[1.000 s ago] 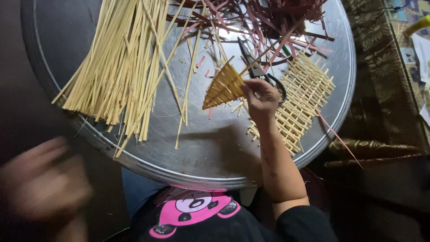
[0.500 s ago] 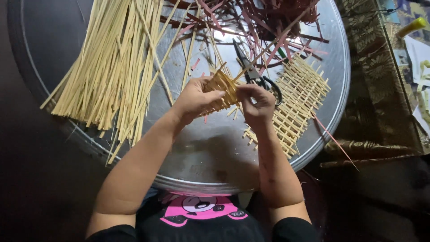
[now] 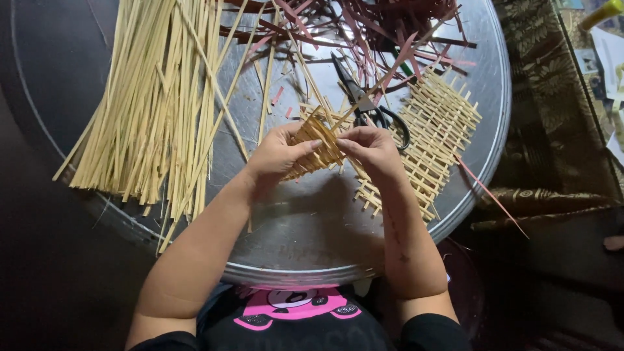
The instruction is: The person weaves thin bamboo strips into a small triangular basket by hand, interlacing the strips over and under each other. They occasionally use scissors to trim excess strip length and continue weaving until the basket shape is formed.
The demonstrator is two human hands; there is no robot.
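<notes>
Both hands meet over the middle of the round grey metal counter [image 3: 305,240], holding a small cone-shaped piece woven from pale yellow straw strips [image 3: 317,144]. The left hand [image 3: 276,156] has its grip closed around the near side of the woven piece, thumb on top. The right hand [image 3: 372,151] pinches the piece's right edge between fingertips and thumb.

Just behind the right hand lie black-handled scissors [image 3: 370,107], their loops almost touching the knuckles. To the right, partly under the right wrist, is a flat open-lattice mat of woven pale straw [image 3: 432,140]. A large loose bundle of long pale straw strips [image 3: 153,97] fans across the left half of the counter, with stray strips reaching toward the hands. A tangle of dark red and pink strips [image 3: 364,29] crowds the far edge. A brown patterned cloth [image 3: 552,97] lies beside the counter on the right.

A second ago only the right hand held the piece, while the left was a blur off the counter's near left edge; half a second ago it had joined, and the hands now sit slightly nearer.
</notes>
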